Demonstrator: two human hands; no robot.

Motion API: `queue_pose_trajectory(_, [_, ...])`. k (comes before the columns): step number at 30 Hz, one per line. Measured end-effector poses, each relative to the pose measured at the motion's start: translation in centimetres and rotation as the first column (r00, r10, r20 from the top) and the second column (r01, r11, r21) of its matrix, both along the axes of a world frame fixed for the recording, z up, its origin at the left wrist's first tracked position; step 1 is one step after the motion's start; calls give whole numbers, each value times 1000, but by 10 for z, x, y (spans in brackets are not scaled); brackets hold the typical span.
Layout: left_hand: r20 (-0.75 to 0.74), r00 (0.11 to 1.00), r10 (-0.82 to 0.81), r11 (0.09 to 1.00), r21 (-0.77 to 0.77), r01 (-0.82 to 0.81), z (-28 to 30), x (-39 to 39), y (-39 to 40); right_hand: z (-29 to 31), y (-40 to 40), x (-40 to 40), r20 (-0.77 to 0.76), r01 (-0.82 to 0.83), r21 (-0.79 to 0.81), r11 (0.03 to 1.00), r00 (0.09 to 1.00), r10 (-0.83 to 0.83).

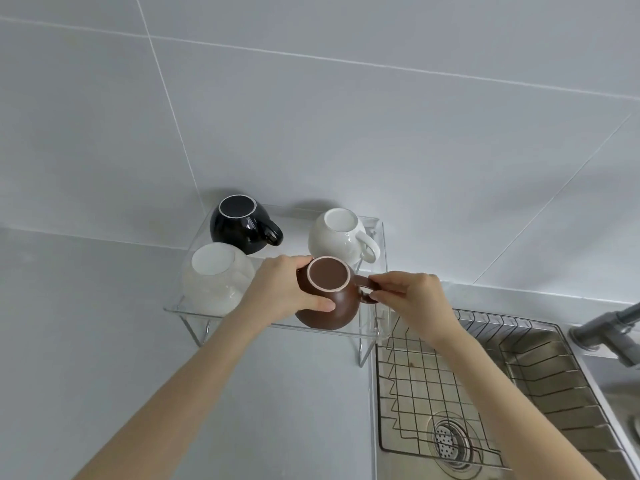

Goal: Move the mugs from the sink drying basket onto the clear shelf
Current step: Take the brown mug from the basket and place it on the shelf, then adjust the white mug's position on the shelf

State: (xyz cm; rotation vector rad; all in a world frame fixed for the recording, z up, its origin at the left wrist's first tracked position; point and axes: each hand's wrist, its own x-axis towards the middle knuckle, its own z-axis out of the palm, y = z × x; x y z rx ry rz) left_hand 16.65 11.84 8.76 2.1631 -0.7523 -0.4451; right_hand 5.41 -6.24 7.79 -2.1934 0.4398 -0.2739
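Observation:
A brown mug (pixel 329 308) stands upside down at the front right of the clear shelf (pixel 194 315). My left hand (pixel 280 289) wraps its left side, thumb on the front. My right hand (pixel 412 299) pinches its handle on the right. Three other mugs stand upside down on the shelf: a black mug (pixel 242 223) at the back left, a white mug (pixel 341 237) at the back right, and a pale speckled mug (pixel 216 278) at the front left. The wire drying basket (pixel 426 386) in the sink holds no mugs.
The steel sink (pixel 561 375) lies to the right of the shelf, with a round drain (pixel 450 441) under the basket. A grey faucet (pixel 609 327) reaches in from the right edge. A grey countertop (pixel 104 341) and tiled wall surround the shelf.

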Motion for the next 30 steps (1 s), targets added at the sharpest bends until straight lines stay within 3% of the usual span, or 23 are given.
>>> queue_pose_trajectory(13, [-1, 1000, -27, 999, 26, 27, 1, 3, -1, 1, -4, 2, -30, -36, -39, 999, 999, 34])
queue_pose_trajectory(17, [-41, 995, -95, 985, 143, 100, 12, 14, -2, 15, -11, 6, -150, -92, 90, 992, 983, 105])
queue_pose_trajectory(20, [-73, 982, -174, 951, 248, 187, 34, 37, -7, 28, -18, 19, -77, -8, 177, 984, 997, 22])
queue_pose_trajectory(22, [-68, 986, -155, 974, 157, 164, 42, 55, -17, 29, -16, 32, 13, 134, 61, 989, 991, -135])
queue_pose_trajectory(24, [-60, 991, -121, 991, 49, 124, 41, 68, -32, 20, -10, 45, 29, 173, -66, 983, 985, -172])
queue_pose_trajectory(27, [-13, 991, -134, 986, 94, 134, 28, 77, -50, 1, -5, 55, 7, 172, -215, 961, 985, -174])
queue_pose_trajectory(30, [25, 988, -153, 984, 93, 150, 13, 78, -58, -7, -9, 58, 82, 220, -255, 942, 975, -206])
